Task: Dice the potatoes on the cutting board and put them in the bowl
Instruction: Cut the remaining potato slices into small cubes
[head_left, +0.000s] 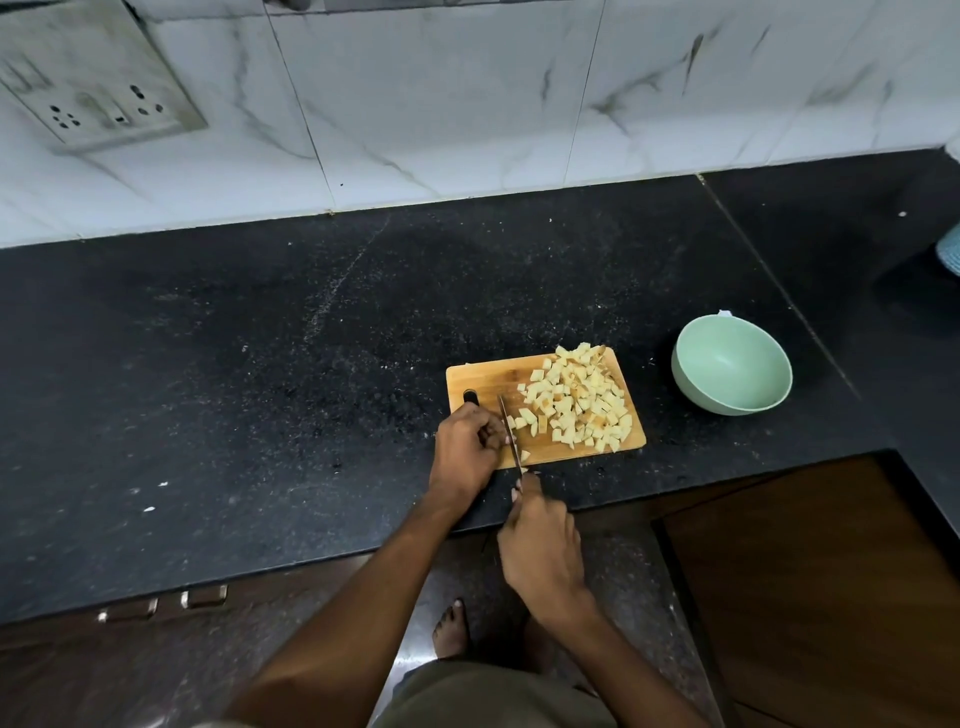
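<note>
Here, in the head view, one wooden cutting board (483, 376) is lying near the counter's (260, 364) front edge. Diced potato pieces (576, 397), too many to count, are heaping over the board's right half. The left hand (465, 447) is curling over something hidden at the board's left end. The right hand (543, 551) is grasping one knife (510, 434), whose blade is crossing the board's front edge. One green bowl (731, 371) is sitting empty, right of the board.
</note>
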